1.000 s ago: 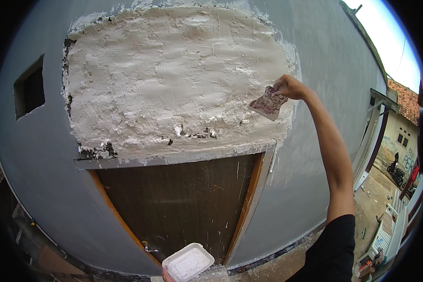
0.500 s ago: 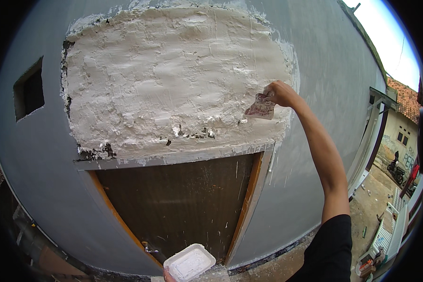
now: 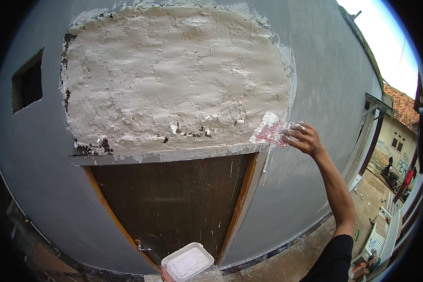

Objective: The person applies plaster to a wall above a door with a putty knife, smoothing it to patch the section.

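A rough white plaster patch point(image 3: 174, 75) covers the grey wall above a dark brown door point(image 3: 174, 202), with dark gaps along its left and lower edges. My right hand point(image 3: 301, 138) grips a pinkish-red putty scraper point(image 3: 270, 129) smeared with white plaster, its blade at the patch's lower right corner, just above the door frame. Low in front of the door, my left hand point(image 3: 167, 274) holds a white rectangular tray point(image 3: 189, 258) with white paste in it; only a little of the hand shows.
A small square opening point(image 3: 27, 80) sits in the wall at left. A door handle point(image 3: 138, 244) juts out behind the tray. Down the right side are a passage, a motorbike point(image 3: 389, 174), a white ridged panel point(image 3: 380, 230) and a house with a tiled roof point(image 3: 399, 101).
My right hand has moved down and a little right with the scraper and turned, so the blade now points left at the patch's lower corner. The tray has barely moved.
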{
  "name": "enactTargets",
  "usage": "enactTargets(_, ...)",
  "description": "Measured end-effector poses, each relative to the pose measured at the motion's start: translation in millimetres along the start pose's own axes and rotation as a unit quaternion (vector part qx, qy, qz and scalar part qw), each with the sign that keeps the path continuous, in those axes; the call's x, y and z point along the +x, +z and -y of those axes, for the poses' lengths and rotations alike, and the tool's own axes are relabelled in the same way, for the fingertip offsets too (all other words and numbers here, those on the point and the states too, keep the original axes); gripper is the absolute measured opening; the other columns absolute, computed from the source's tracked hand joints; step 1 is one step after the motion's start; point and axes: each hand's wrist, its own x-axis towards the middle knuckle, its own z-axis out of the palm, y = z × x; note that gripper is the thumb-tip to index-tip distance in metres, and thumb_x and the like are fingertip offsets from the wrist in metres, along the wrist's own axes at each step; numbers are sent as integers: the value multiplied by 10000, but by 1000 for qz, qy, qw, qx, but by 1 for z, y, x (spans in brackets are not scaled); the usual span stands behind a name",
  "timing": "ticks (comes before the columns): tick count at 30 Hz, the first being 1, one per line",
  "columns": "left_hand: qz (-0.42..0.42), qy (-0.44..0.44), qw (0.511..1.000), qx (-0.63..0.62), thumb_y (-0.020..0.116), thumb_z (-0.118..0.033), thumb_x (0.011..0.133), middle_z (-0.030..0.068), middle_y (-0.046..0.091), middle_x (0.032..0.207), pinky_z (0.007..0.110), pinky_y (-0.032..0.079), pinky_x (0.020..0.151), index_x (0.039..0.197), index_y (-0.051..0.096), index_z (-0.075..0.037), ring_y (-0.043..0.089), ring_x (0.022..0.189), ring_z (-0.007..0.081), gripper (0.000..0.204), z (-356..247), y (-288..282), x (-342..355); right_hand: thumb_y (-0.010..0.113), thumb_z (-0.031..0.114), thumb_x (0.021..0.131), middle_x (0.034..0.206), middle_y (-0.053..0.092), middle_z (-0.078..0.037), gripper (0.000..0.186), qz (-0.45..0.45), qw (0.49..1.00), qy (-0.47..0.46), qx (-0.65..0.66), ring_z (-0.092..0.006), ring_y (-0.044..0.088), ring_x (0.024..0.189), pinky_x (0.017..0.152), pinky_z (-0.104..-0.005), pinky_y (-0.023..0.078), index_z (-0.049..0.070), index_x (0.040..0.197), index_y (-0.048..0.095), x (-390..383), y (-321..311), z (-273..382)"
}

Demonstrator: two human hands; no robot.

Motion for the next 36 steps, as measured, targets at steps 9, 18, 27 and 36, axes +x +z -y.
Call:
enactTargets(9,-10,7,1000,-1,243,-439,932,185,489,1327,442,379,1042,1360,369,2,485,1211,355,628,-1,-6,-29,725,180,742,906,696,31,87,-92,992,-11,91,-141,635,818,748,-304,528,186,818,683,22,-10,74)
enactTargets(18,-9,24,999,41,233,-434,939,168,505,1315,442,378,1042,1338,400,-5,492,1204,347,610,-10,7,-65,696,134,713,958,677,3,217,-39,890,152,429,-164,634,819,683,-298,523,162,928,709,7,-35,331)
enactTargets(27,-41,3,997,65,246,-449,943,165,485,1333,440,371,1049,1352,382,-6,475,1221,342,618,-23,-1,-68,712,33,753,809,679,-116,91,-77,587,552,587,-227,652,759,693,-319,522,-5,834,695,37,-109,478)
enactTargets(36,-53,-27,996,63,261,-465,948,162,464,1354,437,363,1056,1367,361,-8,455,1239,336,629,-15,12,-86,758,77,722,812,691,-111,162,60,560,597,571,-208,660,742,722,-327,518,42,877,721,-11,-112,484)
